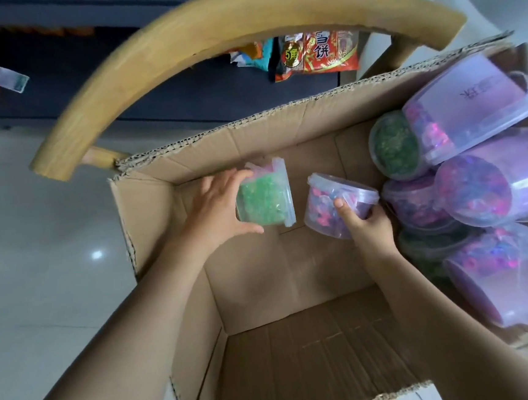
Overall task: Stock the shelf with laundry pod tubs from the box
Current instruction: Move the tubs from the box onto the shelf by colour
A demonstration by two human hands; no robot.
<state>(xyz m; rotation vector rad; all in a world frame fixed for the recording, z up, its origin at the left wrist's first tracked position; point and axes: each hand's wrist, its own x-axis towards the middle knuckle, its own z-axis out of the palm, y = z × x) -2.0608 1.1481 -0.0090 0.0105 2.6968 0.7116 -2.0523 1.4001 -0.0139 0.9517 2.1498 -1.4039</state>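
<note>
Box (263, 282): corrugated cardboard, ragged top edges; L half bare, room to move.
L hand (212, 210): fingers curled round green-pod tub (264, 199), clear plastic, on its side.
R hand (367, 227): thumb + fingers clasp purple-pod tub (327, 207), tilted.
Stack (478, 181): round tubs piled along box's R side.

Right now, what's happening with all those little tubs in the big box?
A person is reaching into an open cardboard box with both hands. The left hand grips a tub of green pods, and the right hand grips a tub of pink and purple pods. Both tubs are inside the box, not on a shelf yet. At the box's right end, more tubs lie piled on their sides. A curved wooden chair back shows behind the box.
</note>
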